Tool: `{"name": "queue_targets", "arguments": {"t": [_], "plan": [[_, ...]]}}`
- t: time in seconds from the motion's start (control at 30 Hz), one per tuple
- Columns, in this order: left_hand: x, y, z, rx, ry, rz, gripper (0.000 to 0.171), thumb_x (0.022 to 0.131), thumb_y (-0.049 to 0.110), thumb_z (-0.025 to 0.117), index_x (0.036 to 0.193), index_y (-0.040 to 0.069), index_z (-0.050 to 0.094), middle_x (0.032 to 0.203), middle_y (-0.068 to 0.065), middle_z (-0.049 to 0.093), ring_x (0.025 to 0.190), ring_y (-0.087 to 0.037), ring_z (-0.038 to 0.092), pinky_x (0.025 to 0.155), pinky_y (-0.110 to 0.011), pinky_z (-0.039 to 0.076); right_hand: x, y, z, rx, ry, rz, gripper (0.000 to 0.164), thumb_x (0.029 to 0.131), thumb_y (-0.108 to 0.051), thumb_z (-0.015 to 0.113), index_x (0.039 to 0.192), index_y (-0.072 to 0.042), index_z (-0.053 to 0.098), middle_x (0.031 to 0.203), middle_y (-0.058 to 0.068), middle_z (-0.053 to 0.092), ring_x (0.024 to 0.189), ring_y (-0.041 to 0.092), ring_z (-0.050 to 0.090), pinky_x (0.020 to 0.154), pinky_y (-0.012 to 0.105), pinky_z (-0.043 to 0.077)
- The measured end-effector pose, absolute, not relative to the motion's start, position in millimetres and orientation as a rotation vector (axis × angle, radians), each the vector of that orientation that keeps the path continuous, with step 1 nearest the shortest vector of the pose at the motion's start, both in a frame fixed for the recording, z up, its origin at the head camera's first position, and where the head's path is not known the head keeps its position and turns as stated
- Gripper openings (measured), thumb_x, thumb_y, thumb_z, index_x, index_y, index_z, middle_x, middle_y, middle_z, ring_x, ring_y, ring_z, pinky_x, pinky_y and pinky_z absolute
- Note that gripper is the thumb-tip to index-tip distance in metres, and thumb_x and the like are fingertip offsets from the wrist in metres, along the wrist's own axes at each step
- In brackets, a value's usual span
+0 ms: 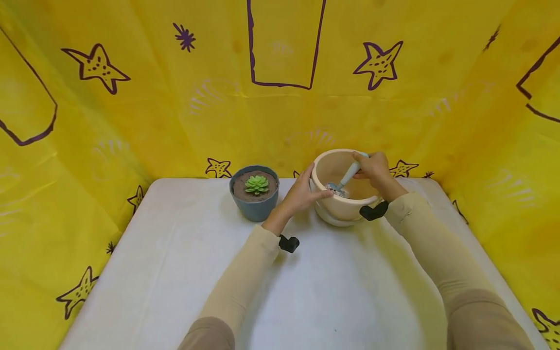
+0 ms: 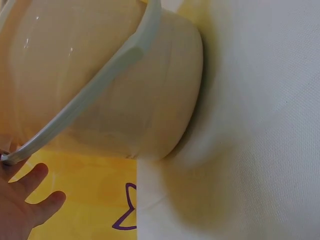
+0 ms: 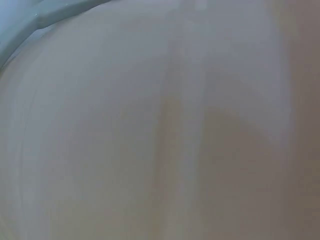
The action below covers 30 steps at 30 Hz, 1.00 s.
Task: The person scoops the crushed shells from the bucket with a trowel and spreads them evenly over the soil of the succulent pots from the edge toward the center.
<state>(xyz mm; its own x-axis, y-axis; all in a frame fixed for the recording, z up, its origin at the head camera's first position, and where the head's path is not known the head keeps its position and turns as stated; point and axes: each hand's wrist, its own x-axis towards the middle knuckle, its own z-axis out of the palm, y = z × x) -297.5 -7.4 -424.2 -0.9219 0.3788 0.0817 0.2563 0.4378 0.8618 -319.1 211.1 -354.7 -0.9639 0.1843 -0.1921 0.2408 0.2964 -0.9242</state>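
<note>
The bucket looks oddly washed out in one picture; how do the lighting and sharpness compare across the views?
Head view: fairly clear, soft shadows on the white tabletop; left wrist view: small glints on the bucket, soft shadow by its base; right wrist view: hazy, low contrast, blurred.

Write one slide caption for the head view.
Left hand touching round cream bucket, right hand gripping pale blue tool inside; green succulent in round grey pot alongside.

A glossy cream bucket (image 1: 336,211) stands upright, its pale handle (image 2: 96,85) lowered, with a light-blue scoop (image 1: 350,175) slanted inside against speckled material (image 1: 339,193).
</note>
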Motion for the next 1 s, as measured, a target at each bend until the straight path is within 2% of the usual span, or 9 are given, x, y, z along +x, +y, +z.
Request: {"name": "queue_targets", "arguments": {"t": [0.1, 0.23, 0.37, 0.47, 0.67, 0.87, 1.0], "plan": [[-297, -7, -424, 0.574, 2.55, 1.495, 0.108, 0.081, 0.047, 0.077, 0.159, 0.018, 0.008, 0.163, -0.009, 0.019, 0.149, -0.029, 0.023, 0.118, -0.052, 0.028, -317, 214, -353, 0.462, 2.435, -1.848, 0.037, 0.097, -0.031, 0.059, 0.105, 0.006, 0.053, 0.088, 0.011, 0.053, 0.051, 0.008, 0.066, 0.064, 0.028, 0.06], [-296, -7, -423, 0.581, 2.557, 1.466, 0.108, 0.081, 0.046, 0.077, 0.159, 0.017, 0.008, 0.163, -0.01, 0.019, 0.149, -0.03, 0.023, 0.118, -0.052, 0.029, -314, 218, -352, 0.506, 2.36, -1.934, 0.045, 0.095, -0.03, 0.062, 0.114, 0.009, 0.053, 0.072, 0.004, 0.059, 0.05, 0.01, 0.067, 0.06, 0.027, 0.059], [-296, -10, -420, 0.585, 2.584, 1.442, 0.11, 0.079, 0.044, 0.079, 0.158, 0.016, 0.008, 0.162, -0.01, 0.021, 0.149, -0.029, 0.025, 0.118, -0.051, 0.029, -314, 221, -351, 0.477, 2.295, -2.02, 0.044, 0.094, -0.028, 0.064, 0.113, 0.009, 0.052, 0.06, -0.001, 0.062, 0.05, 0.011, 0.067, 0.057, 0.026, 0.058], [-297, -11, -418, 0.61, 2.582, 1.443, 0.112, 0.078, 0.043, 0.081, 0.158, 0.016, 0.008, 0.162, -0.009, 0.021, 0.149, -0.028, 0.025, 0.118, -0.05, 0.028, -315, 222, -349, 0.464, 2.237, -2.108, 0.045, 0.094, -0.026, 0.063, 0.115, 0.011, 0.05, 0.057, 0.001, 0.063, 0.048, 0.012, 0.067, 0.054, 0.026, 0.058], [-299, -10, -418, 0.64, 2.563, 1.482, 0.113, 0.076, 0.04, 0.083, 0.158, 0.016, 0.008, 0.162, -0.009, 0.023, 0.149, -0.027, 0.026, 0.119, -0.049, 0.027, -313, 228, -344, 0.45, 2.136, -2.182, 0.058, 0.094, -0.025, 0.063, 0.13, 0.015, 0.042, 0.058, 0.003, 0.064, 0.05, 0.014, 0.067, 0.055, 0.027, 0.058], [-299, -10, -418, 0.631, 2.541, 1.509, 0.114, 0.076, 0.041, 0.083, 0.158, 0.017, 0.009, 0.162, -0.008, 0.022, 0.149, -0.027, 0.024, 0.119, -0.05, 0.026, -311, 236, -339, 0.379, 1.998, -2.181, 0.035, 0.091, -0.016, 0.067, 0.113, 0.003, 0.049, 0.068, 0.003, 0.067, 0.063, 0.015, 0.07, 0.065, 0.029, 0.06], [-298, -11, -418, 0.612, 2.533, 1.52, 0.115, 0.075, 0.041, 0.083, 0.159, 0.018, 0.008, 0.163, -0.006, 0.019, 0.15, -0.026, 0.022, 0.119, -0.05, 0.026, -309, 240, -337, 0.367, 1.979, -2.141, 0.025, 0.089, -0.011, 0.069, 0.105, 0.001, 0.053, 0.073, 0.004, 0.068, 0.069, 0.015, 0.072, 0.07, 0.028, 0.06]]}}
